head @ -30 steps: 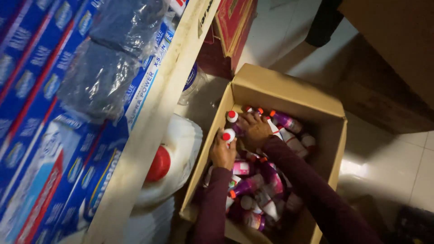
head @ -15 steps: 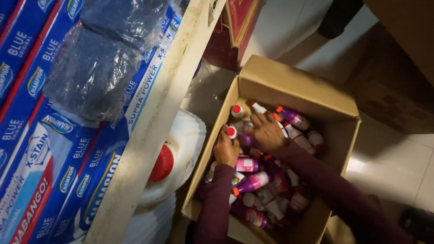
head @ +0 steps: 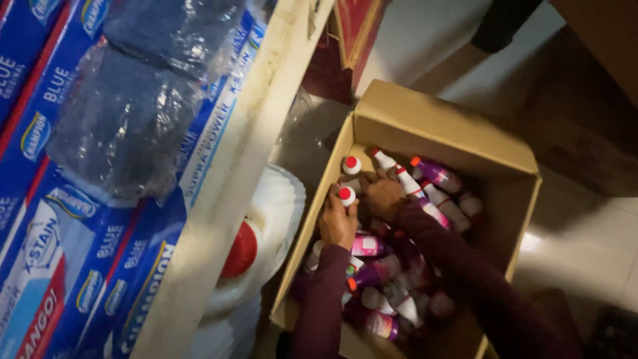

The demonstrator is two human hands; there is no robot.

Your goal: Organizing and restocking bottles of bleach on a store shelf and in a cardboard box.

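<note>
Both hands are down in the cardboard box (head: 425, 119) on the floor. The left hand (head: 337, 223) is wrapped around a red-capped white bottle (head: 345, 195) near the box's left wall. The right hand (head: 382, 196) rests among the pink and purple bottles (head: 435, 174); I cannot tell its grip. A white jug (head: 272, 213) stands beside the box.
</note>
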